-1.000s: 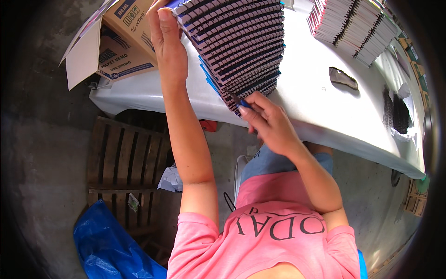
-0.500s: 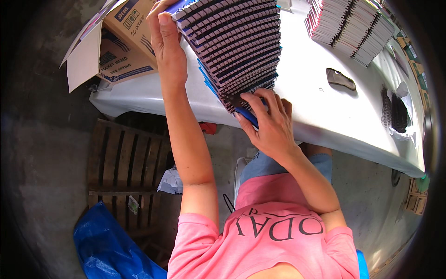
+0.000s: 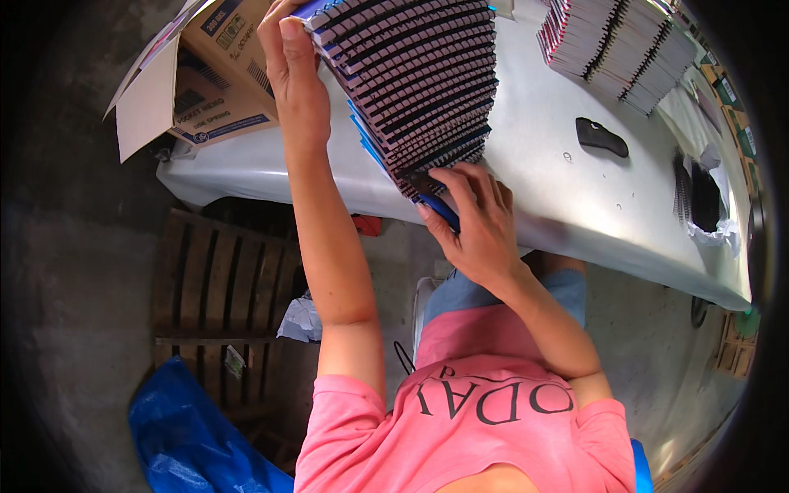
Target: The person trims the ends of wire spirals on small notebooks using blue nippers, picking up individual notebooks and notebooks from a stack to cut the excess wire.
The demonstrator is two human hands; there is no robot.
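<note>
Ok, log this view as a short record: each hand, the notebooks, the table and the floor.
Left hand: at the upper-left corner of the near notebook stack
Right hand: grips a blue-handled tool, its dark end at the stack's lower end
Notebooks: near stack with dark coil bindings showing; second stack at upper right
Table: white-covered; a dark curved object lies right of the near stack
Floor, lower left: slatted wooden pallet, blue sheet

Pink shirt (image 3: 460, 427) bears black letters (image 3: 501, 403); carton (image 3: 246, 62) bears print (image 3: 200, 113), apparently blurred.
</note>
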